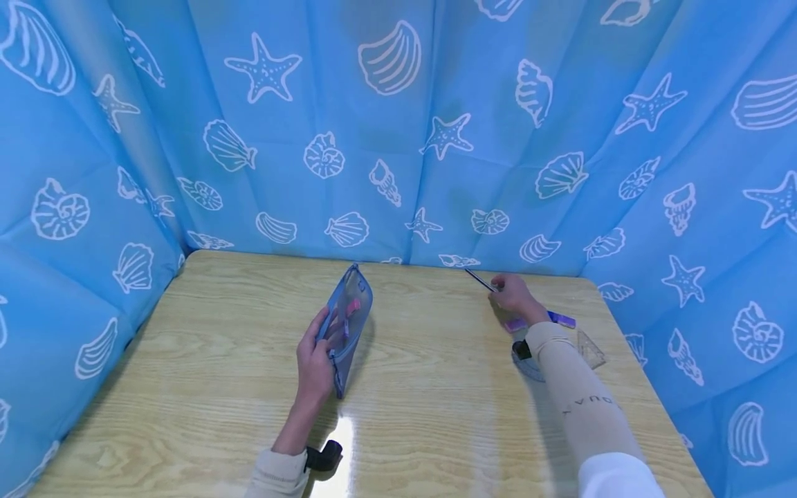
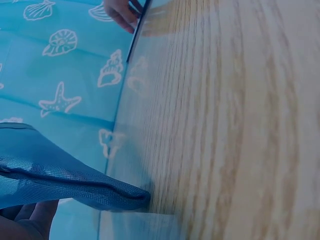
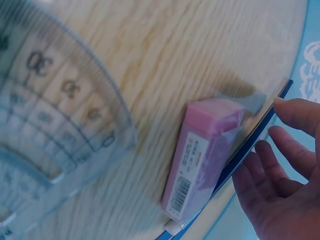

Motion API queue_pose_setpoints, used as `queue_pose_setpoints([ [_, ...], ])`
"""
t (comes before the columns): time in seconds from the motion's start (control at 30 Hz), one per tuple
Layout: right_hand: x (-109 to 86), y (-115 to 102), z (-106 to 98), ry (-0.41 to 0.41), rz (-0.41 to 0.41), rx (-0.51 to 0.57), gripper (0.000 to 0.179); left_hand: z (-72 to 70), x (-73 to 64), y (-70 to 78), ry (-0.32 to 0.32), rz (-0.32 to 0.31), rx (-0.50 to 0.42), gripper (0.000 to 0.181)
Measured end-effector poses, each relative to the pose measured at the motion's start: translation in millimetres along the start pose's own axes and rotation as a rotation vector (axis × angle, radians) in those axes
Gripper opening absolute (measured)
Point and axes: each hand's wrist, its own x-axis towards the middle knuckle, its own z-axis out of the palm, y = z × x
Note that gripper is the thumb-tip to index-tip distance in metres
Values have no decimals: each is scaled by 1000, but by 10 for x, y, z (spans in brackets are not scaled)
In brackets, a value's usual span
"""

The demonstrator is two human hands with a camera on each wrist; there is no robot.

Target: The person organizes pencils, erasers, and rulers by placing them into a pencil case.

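Observation:
My left hand grips the side of a blue mesh zip pouch, thumb at the rim. Its mouth gapes, and a small pink item shows through inside. In the left wrist view the pouch sits above the fingers. At the back right, my right hand has its fingertips at a slim dark pencil; the right wrist view shows thumb and curled fingers along this pencil. Beside it lies a pink eraser with a barcode label, wrapped in clear film.
A clear protractor lies partly under the right forearm. Close by are a blue-purple box-shaped item and a clear set square. A blue shell-print curtain borders the back and sides of the wooden table.

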Motion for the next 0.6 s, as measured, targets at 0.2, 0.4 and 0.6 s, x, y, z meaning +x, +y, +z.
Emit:
queue_pose_setpoints([
  [0.2, 30, -1, 30, 27, -34, -21, 41, 2, 7, -12, 3, 22, -3, 62],
  [0.4, 47, 29, 57, 45, -31, -2, 36, 18, 15, -17, -6, 45, 5, 60],
  [0.6, 61, 43, 88, 41, -14, 25, 33, 19, 10, -22, 2, 41, 5, 60],
])
